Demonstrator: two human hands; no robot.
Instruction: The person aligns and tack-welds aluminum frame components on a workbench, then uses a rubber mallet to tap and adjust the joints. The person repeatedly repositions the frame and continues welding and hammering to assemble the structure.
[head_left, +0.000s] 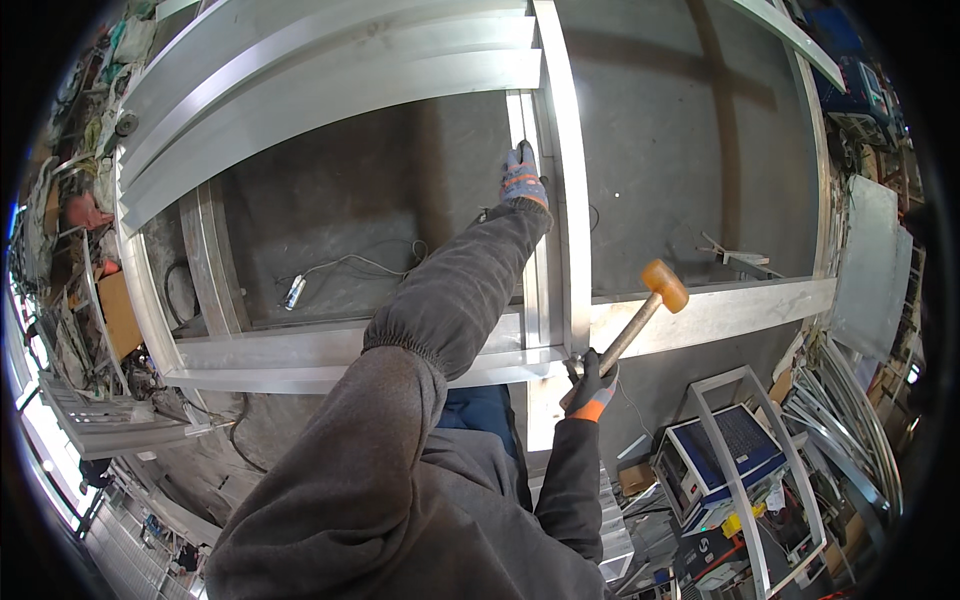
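My left hand [523,176], in a grey glove with orange stripes, reaches forward onto an aluminium profile [536,255] running away from me. Its fingers point forward along the profile and lie on it; their undersides are hidden. Near my body, my right hand [592,388], in a dark glove with an orange cuff, is closed around the handle of a mallet [665,287]. The mallet's amber head is up to the right, above a crossbar [720,315] of the metal frame. Broad aluminium slats [400,85] span the far left part of the frame.
A white cable [350,258] lies on the dark floor inside the frame. At the lower right stand a blue-and-white machine [725,455] and a small metal frame [740,510]. Curved metal strips [850,430] are stacked at the right, and clutter lines the left side.
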